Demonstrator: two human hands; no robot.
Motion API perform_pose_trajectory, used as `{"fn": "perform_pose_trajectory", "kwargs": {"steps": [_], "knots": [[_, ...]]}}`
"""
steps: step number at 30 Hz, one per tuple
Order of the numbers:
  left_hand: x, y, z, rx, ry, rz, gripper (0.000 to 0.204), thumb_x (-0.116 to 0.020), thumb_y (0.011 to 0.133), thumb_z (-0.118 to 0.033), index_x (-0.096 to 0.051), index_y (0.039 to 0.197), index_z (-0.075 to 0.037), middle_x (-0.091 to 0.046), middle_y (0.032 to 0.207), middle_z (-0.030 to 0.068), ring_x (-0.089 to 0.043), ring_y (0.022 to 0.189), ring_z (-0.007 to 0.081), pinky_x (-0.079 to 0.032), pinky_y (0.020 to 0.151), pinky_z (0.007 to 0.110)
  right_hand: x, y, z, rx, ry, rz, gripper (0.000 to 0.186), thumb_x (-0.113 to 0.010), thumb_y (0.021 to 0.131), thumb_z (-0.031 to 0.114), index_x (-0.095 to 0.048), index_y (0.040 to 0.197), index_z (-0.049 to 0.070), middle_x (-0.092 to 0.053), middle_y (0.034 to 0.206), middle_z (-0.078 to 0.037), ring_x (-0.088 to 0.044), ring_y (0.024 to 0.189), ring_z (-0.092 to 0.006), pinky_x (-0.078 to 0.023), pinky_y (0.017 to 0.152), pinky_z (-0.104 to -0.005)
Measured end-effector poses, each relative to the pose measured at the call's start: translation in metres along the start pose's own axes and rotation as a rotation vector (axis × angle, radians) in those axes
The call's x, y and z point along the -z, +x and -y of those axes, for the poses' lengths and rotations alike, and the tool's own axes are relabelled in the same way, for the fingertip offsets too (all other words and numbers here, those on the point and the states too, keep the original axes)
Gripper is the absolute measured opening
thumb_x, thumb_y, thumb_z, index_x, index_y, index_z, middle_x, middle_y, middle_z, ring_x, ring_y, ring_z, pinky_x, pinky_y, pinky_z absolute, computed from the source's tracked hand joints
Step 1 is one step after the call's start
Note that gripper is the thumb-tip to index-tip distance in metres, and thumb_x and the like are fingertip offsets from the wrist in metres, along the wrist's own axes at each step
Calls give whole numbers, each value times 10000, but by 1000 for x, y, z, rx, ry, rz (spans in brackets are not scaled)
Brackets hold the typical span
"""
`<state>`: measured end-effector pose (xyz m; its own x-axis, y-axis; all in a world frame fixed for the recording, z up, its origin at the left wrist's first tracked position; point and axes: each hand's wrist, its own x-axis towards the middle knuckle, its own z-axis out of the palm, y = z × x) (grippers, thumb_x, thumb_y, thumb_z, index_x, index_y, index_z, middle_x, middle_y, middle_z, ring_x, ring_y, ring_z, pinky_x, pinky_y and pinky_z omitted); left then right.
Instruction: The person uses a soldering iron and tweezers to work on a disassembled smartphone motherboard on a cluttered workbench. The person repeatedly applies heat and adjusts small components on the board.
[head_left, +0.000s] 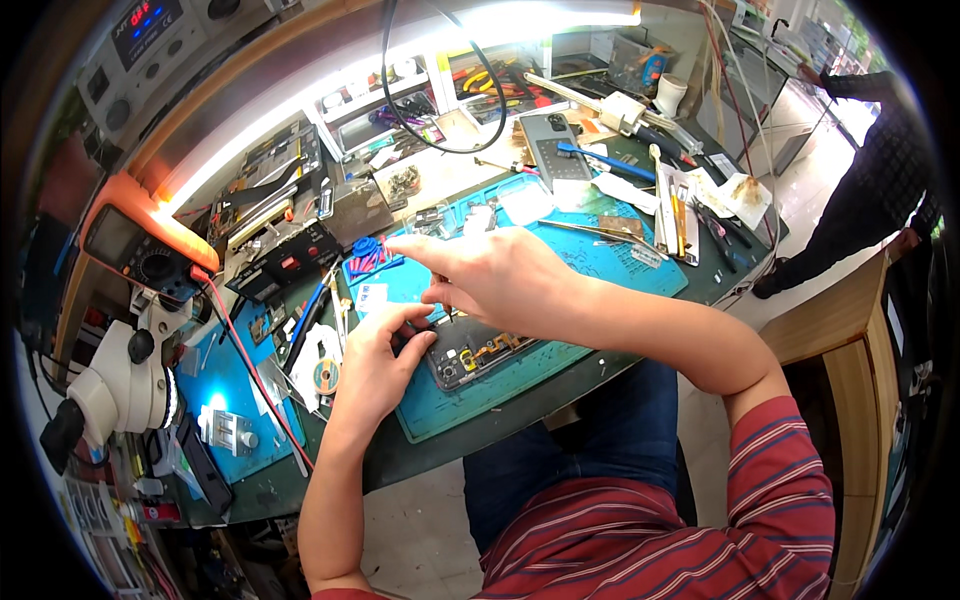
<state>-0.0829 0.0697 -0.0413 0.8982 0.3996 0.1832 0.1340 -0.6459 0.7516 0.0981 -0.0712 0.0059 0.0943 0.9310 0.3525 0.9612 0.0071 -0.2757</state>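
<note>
An opened phone (470,365), its inner boards and yellow parts exposed, lies on the blue work mat (500,390). My left hand (385,355) is closed at the phone's upper left, thumb and fingers gripping its edge. My right hand (480,275) is over the upper part of the phone, index finger stretched leftward, thumb and other fingers round a thin tool (450,314) whose tip points down at the phone; much of the tool is hidden. A cluster of blue and red small tools (368,255) lies beyond my hands.
A microscope (120,380), orange multimeter (150,240) and red lead stand left. A grey phone (545,150), soldering tools (675,200) and small parts crowd the back and right. A wooden cabinet (820,340) is right; a person (860,180) stands beyond the bench.
</note>
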Motion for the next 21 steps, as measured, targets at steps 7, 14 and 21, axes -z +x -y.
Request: {"fn": "perform_pose_trajectory", "kwargs": {"steps": [7,14,21], "knots": [[1,1,0,25,-9,7,316,-791,898,0,-751,1209,-35,-733,957,26,-617,789,105,-521,736,276,-3,0,-3,11,139,6,692,-698,989,145,-424,1623,185,-797,932,-62,-782,820,-281,-636,702,-407],[0,2,1,72,-9,-41,226,-769,945,-51,-767,1168,-14,-745,910,77,-678,786,146,-556,730,303,-7,-6,-22,-136,539,-224,597,-695,1024,109,-486,1583,115,-801,997,-103,-796,947,-204,-624,870,-346],[-3,4,4,75,-3,-112,187,-742,980,-64,-769,1157,-11,-734,874,68,-671,751,122,-553,708,289,-32,-4,-40,-133,657,-277,565,-699,1002,101,-512,1531,40,-794,931,-113,-781,876,-265,-603,819,-370]]}}
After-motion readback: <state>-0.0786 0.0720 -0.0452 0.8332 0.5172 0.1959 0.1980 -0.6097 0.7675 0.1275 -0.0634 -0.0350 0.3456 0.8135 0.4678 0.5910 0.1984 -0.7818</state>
